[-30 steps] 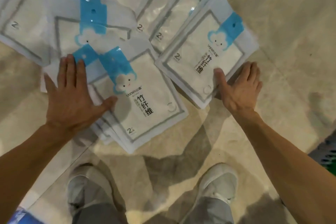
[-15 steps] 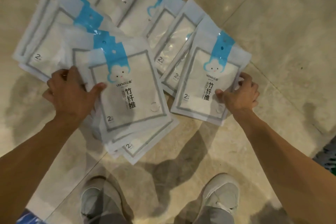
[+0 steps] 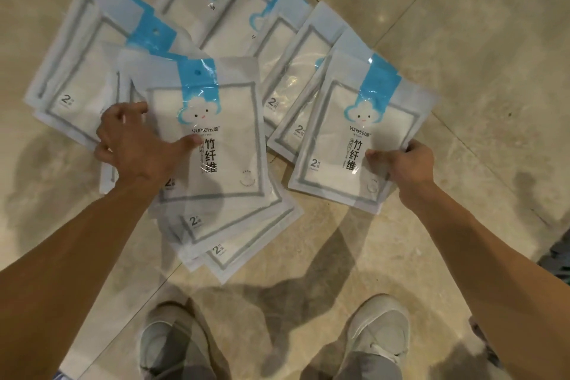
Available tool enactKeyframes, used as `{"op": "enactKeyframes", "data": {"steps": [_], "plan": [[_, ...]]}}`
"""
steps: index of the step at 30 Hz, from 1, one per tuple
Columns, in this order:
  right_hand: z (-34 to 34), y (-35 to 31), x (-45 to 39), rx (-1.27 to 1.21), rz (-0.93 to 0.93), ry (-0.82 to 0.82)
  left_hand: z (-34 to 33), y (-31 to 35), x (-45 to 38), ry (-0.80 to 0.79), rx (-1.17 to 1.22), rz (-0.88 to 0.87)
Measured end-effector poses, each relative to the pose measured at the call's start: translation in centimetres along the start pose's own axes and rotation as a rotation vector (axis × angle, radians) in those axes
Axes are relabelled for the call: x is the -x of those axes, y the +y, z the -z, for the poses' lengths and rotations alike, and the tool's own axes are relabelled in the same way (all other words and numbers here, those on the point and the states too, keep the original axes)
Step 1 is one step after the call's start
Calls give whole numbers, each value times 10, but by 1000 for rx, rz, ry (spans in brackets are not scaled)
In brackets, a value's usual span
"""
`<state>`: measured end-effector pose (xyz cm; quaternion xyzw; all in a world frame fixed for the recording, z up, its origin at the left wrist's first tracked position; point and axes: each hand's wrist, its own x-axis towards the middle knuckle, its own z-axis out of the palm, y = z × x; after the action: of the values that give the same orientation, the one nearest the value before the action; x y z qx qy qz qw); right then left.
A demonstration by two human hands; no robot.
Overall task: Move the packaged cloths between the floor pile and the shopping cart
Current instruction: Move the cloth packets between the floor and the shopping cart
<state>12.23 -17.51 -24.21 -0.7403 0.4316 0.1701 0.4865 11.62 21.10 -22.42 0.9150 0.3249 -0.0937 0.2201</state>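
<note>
Several flat packaged cloths, white with a blue cloud strip, lie fanned on the beige tiled floor as a pile (image 3: 191, 25). My left hand (image 3: 135, 145) grips the left edge of a small stack of packs (image 3: 222, 139), thumb on the top pack's face and fingers curled under. My right hand (image 3: 404, 163) pinches the lower right corner of another pack (image 3: 354, 139), with at least one more pack held beneath it. Both held bundles are lifted slightly above the floor.
My two grey shoes (image 3: 172, 339) stand just below the pile. A dark object, possibly part of the cart (image 3: 558, 259), shows at the right edge. Bare floor tiles (image 3: 462, 40) extend to the right and far right.
Both hands went from lying flat beside the packs to curling round them. The gripped packs have risen off the floor and the view has pulled back from the pile.
</note>
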Motion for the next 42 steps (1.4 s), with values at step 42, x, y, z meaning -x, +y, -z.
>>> {"op": "enactKeyframes", "data": {"steps": [42], "plan": [[113,-420,362,-199,299,-490,507,108,66,-361,1024,85]]}}
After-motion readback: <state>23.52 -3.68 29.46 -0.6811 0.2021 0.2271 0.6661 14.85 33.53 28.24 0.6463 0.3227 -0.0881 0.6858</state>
